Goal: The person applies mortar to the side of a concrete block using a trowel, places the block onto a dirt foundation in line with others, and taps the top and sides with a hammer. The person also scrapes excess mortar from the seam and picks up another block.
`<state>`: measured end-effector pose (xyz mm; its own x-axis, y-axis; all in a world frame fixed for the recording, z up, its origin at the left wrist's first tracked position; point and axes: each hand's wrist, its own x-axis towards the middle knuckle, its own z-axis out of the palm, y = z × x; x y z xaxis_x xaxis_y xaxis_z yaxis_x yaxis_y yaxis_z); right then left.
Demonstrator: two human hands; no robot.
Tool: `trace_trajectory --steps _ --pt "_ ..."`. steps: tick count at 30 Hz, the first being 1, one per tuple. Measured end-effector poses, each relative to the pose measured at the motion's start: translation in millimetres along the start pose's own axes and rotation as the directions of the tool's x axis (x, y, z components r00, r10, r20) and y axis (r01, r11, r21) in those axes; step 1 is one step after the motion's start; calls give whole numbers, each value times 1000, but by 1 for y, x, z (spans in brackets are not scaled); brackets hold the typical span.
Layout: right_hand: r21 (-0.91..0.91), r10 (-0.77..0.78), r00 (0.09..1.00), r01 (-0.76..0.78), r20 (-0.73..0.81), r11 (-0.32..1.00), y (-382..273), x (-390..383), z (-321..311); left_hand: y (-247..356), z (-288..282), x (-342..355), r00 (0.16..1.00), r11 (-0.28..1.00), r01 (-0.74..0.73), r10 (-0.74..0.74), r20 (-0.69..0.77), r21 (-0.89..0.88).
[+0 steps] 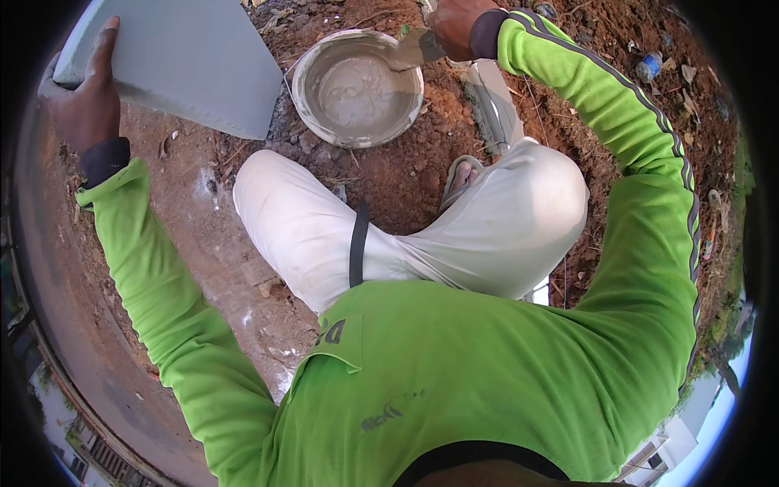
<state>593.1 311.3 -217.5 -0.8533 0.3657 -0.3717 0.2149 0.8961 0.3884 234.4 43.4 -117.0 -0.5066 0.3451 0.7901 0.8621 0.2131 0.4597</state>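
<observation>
At the upper left, my left hand (88,101) grips the near corner of a large, smooth grey block (195,65), with one finger along its top face and the others at its side. My right hand (458,28) is closed around a trowel (418,49); its handle is hidden in the fist. The trowel's blade reaches over the right rim of a round bucket (301,91). Wet grey mortar (357,91) lies inside the bucket and is smeared up its wall. The block's near right corner comes close to the bucket's left side.
Reddish, lumpy soil (389,187) surrounds the bucket. Right of it runs a narrow grey strip (497,105), partly behind my bent knee (552,191). My sandalled foot (462,174) rests below the bucket. A crumpled plastic bottle (649,66) lies among litter at the upper right.
</observation>
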Motion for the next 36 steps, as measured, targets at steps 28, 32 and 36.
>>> trace_trajectory --steps 28,32,36 --pt "377 -352 884 227 308 898 -30 60 60 54 14 -19 995 935 69 -41 88 -348" --pt "774 -234 894 -170 381 610 -30 15 57 57 -1 -21 989 942 113 -78 122 -315" --pt "970 -204 954 -194 221 147 -25 -28 112 36 -3 -10 980 980 97 -63 188 -175"
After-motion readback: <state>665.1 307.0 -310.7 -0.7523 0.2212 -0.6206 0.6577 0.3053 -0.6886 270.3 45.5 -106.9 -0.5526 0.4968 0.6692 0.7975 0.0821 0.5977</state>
